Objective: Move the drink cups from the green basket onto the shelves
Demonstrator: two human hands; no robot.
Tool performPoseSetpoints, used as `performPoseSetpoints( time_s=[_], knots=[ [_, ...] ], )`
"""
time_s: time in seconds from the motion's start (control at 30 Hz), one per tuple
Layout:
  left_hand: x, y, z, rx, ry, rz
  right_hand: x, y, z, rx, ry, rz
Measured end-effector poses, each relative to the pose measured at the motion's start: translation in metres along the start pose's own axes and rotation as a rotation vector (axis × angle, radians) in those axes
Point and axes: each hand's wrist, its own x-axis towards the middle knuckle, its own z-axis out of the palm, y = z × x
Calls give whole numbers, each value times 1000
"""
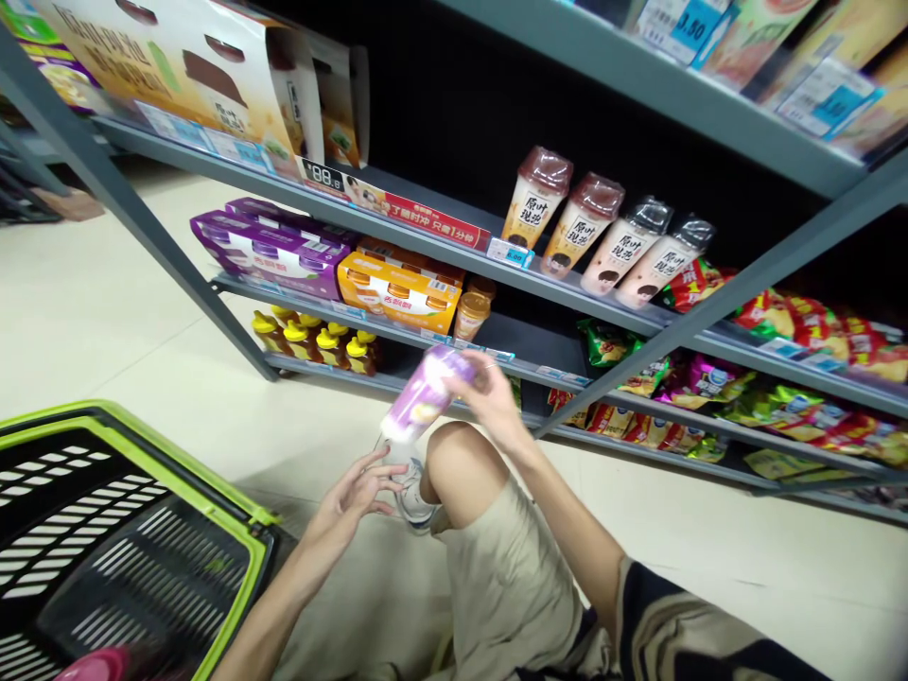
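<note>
My right hand is closed around the lid end of a purple and white drink cup, which is tilted with its pale base pointing down and left. The cup is slightly blurred, and its print cannot be read. Just below it, my left hand has its fingers apart and holds nothing; a small gap separates it from the cup. Behind the cup, on the lower shelf, stand a small brown-lidded cup, an orange multipack of cups and a purple multipack.
A black shopping basket with a green rim stands at my left, a pink-topped item inside. Milk tea cups line the middle shelf. Yellow-capped bottles sit low down. Snack bags fill the right shelves. My bent knee is below the hands.
</note>
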Motion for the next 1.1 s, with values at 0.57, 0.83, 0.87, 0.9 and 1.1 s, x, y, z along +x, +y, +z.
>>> performPoseSetpoints(
  time_s=[0.57,0.83,0.87,0.9,1.1],
  knots=[
    [19,-16,-13,152,119,-92,177,75,-192,-839,172,-401],
    [23,-14,-14,141,131,-116,169,82,-212,-875,243,-346],
    [23,-14,-14,136,131,-119,161,85,-214,-874,292,-309],
    [23,-14,-14,134,131,-121,152,89,-215,-879,316,-265],
    [24,-20,-14,143,123,-150,116,118,-208,-892,142,-88]
  ],
)
